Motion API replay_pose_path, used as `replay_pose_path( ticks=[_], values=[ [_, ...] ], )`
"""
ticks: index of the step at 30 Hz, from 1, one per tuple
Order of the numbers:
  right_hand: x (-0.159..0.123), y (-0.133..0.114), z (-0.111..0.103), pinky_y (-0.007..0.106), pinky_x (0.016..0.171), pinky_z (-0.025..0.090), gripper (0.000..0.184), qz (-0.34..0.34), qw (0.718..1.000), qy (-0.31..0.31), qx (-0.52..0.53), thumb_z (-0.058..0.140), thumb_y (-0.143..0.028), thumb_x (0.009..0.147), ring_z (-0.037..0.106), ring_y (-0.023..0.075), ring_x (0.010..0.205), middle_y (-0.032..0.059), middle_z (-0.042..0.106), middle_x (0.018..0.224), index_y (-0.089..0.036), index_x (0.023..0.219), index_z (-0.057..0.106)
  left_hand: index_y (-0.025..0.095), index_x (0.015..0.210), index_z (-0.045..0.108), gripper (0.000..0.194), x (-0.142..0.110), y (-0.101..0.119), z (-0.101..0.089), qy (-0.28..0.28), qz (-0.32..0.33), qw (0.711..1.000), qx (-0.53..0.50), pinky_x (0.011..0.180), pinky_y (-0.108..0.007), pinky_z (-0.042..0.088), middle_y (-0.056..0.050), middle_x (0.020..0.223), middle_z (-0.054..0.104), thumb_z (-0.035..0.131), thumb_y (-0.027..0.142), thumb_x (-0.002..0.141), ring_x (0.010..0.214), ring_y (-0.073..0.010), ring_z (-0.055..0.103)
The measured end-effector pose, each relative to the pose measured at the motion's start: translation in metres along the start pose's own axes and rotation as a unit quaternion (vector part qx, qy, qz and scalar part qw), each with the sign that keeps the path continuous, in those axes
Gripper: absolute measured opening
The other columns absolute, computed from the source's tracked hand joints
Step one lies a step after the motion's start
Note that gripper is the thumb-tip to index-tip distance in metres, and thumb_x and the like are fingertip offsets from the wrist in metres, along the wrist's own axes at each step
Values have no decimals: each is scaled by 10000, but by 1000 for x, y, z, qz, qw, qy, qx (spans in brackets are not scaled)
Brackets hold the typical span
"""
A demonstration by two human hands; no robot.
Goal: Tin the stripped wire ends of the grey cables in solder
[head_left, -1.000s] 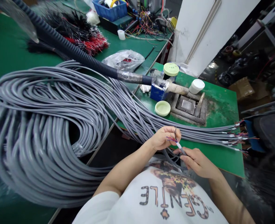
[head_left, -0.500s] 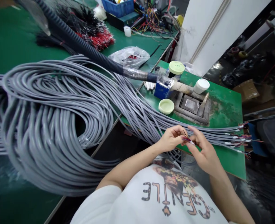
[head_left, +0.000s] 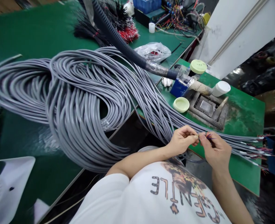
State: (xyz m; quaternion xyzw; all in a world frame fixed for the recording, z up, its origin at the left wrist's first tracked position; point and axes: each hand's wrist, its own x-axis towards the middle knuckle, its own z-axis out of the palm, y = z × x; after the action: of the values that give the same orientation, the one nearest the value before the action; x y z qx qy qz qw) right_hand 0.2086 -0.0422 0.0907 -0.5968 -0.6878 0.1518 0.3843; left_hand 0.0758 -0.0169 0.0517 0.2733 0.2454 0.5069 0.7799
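Both hands (head_left: 182,140) pinch coloured wire ends (head_left: 208,136) beside a bundle of grey cables (head_left: 151,105).

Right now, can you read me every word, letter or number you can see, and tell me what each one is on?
"GENTLE": printed on the white T-shirt the person is wearing; it looks upside down from this view.
A tiny mark beside the G on that shirt is too small to read.
I can't read any other words or numbers; anything else is too small or blurred.
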Motion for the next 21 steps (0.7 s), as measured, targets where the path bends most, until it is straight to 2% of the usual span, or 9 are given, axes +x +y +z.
replay_pose_path(
  ticks=[4,8,12,14,16,18,19,20,21],
  values=[
    [4,-1,-1,269,645,430,116,-41,999,-11,19,645,-207,825,544,128,678,-7,576,721,-194,720,597,135,729,557,351,-1,1,-2,14,22,999,23,546,-209,469,24,587,598,757,420,680,520,-70,547],
    [6,-3,-1,284,642,430,135,-27,999,-9,34,634,-217,831,539,139,682,1,557,720,-200,716,565,128,785,587,366,0,1,-6,-12,5,1000,17,583,-220,485,4,633,621,764,433,688,566,-83,574],
    [9,0,-3,291,637,434,164,-15,999,22,38,648,-249,819,533,145,664,3,545,700,-202,692,555,146,1033,613,484,-7,10,-23,-75,-43,996,6,673,-249,509,-37,775,679,802,395,663,671,-109,621],
    [11,4,-5,282,630,432,173,-5,999,29,45,662,-245,807,531,140,656,1,543,694,-197,677,559,152,1041,632,476,-17,16,-42,-147,-111,982,33,710,-274,517,-53,802,700,796,395,666,688,-126,638],
    [13,8,-7,268,607,417,171,5,998,33,54,674,-237,798,526,132,652,1,545,702,-190,675,566,135,905,683,330,-28,19,-68,-238,-222,937,127,749,-299,523,-67,792,712,741,398,714,745,-168,666],
    [14,13,-8,255,568,388,169,16,997,36,59,682,-235,793,508,120,640,0,542,709,-185,679,568,150,825,716,193,-39,19,-98,-251,-308,858,326,741,-283,523,-55,800,727,694,320,737,777,-189,677],
    [14,15,-8,250,550,374,172,22,997,37,60,686,-237,790,496,115,632,-1,537,710,-183,679,567,169,795,730,130,-43,17,-112,-194,-328,798,467,737,-268,519,-38,788,733,688,273,728,779,-192,682],
    [14,17,-8,247,533,360,183,28,997,37,62,689,-241,789,482,110,623,-2,529,706,-181,671,561,191,760,735,103,-45,16,-126,-106,-336,715,604,763,-275,517,-30,792,737,688,272,719,814,-208,688],
    [14,19,-8,244,522,350,199,33,997,35,64,691,-246,786,470,106,614,-4,520,699,-180,659,554,169,790,737,122,-44,14,-139,-47,-334,676,655,824,-332,509,-80,864,739,672,256,736,912,-263,678]
  ],
)
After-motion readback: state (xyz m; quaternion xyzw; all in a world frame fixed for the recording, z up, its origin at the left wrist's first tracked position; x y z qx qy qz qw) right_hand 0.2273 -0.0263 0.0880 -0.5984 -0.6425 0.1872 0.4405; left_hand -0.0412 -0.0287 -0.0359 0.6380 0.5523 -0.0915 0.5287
